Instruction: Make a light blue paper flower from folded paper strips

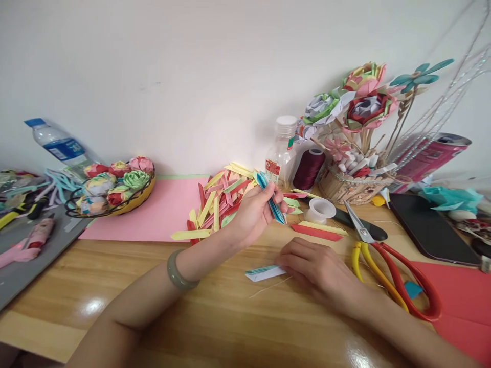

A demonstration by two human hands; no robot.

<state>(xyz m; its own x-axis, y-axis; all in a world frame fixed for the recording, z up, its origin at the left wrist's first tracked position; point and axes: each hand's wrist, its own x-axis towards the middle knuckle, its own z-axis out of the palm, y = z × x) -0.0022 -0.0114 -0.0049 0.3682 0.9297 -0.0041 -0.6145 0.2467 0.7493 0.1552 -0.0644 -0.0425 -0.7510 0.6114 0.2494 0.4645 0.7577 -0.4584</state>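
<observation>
My left hand is raised above the table, its fingers closed around a small bundle of blue folded paper strips. Lower and to the right, my right hand rests near the tabletop, fingers closed over one end of a white-and-teal folded paper piece. A thin thread lies just below that piece. Behind my left hand is a heap of red, yellow, pink and green folded strips. Beyond my right hand, a red strip and a yellow one lie side by side.
Orange-handled scissors and yellow-handled pliers lie to the right, near a phone. A tape roll, purple thread spool, bottle and paper-flower basket stand behind. Paper roses fill a basket on pink paper.
</observation>
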